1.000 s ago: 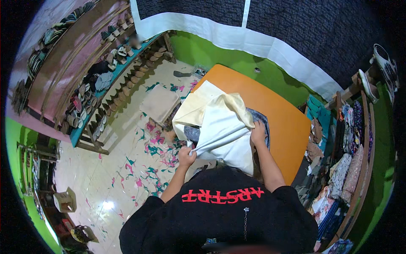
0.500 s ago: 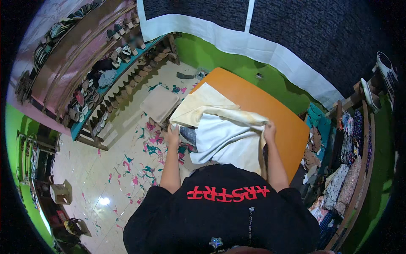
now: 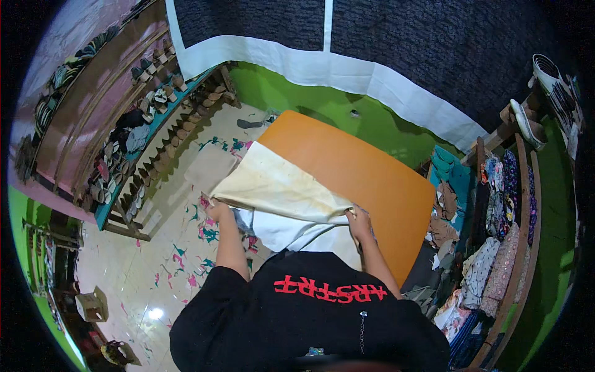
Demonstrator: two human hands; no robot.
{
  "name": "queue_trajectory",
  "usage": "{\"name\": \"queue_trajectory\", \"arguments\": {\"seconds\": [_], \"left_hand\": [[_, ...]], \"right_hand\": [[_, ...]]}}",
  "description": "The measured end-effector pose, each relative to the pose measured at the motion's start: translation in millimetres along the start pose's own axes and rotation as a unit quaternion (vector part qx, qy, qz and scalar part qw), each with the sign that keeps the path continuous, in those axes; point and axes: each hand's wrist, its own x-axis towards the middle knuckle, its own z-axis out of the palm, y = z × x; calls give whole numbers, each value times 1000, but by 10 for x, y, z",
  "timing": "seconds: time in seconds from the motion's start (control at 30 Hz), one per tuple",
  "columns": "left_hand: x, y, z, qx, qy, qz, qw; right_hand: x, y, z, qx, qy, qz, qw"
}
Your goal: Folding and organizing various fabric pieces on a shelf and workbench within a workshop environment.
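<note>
A large cream fabric sheet point(image 3: 279, 183) is stretched between my hands, its far part lying on an orange tabletop point(image 3: 347, 155). My left hand point(image 3: 217, 211) is closed on its left corner, out past the table's left side. My right hand point(image 3: 359, 224) pinches the near edge, over the table. Below that edge, white fabric point(image 3: 279, 232) hangs in folds towards my body; whether it is the sheet's other face or a separate piece I cannot tell. A bit of grey material shows beside my left forearm.
A square beige stool point(image 3: 211, 168) stands left of the table. Pink and teal scraps point(image 3: 207, 235) litter the tiled floor. Along the left wall runs a shoe rack point(image 3: 149, 146) holding rows of shoes and shoe forms. Wooden shelving point(image 3: 514, 248) with folded patterned fabrics stands at the right.
Both hands have moved left and slightly nearer to me, drawing the sheet along. Its cream face now spreads wide and taut, and less of the white shows.
</note>
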Motion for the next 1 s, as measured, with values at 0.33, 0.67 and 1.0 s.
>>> {"name": "queue_trajectory", "arguments": {"seconds": [0.33, 0.67, 1.0], "left_hand": [[-1161, 2072, 2300, -586, -418, 11, 695], [-3542, 2680, 3192, -159, -582, 466, 647], [-2054, 82, 1441, 352, -509, 508, 600]], "right_hand": [[128, 428, -16, 272, 70, 104, 954], [158, 363, -532, 370, 289, 162, 868], [-352, 978, -230, 293, 181, 384, 856]]}}
